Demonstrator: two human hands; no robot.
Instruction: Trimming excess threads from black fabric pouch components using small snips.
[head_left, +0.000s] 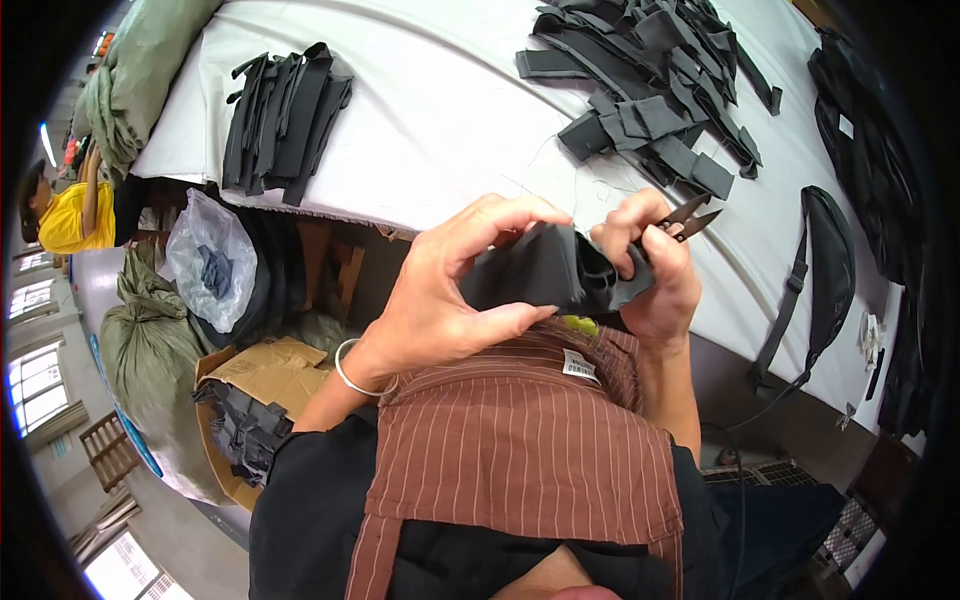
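Observation:
A folded dark grey fabric piece point(520, 272) is held up in front of my apron, above the near edge of the white table. My left hand point(440, 280) grips its left side, thumb below and fingers curled over the top. With my right hand point(655, 265) I pinch the fabric's right end and also hold a pair of small scissors point(688, 220). The scissors' dark blades are parted and point up and to the right, away from the cloth. Part of the fabric and the scissors' handles are hidden by my fingers.
On the white table point(430, 110) lie a neat stack of dark strips point(288, 125) and a looser heap of strips point(650, 85). A black waist bag point(825, 285) lies at right. Left of me are a cardboard box point(270, 370) with dark scraps, sacks point(150, 350) and a person in yellow point(75, 218).

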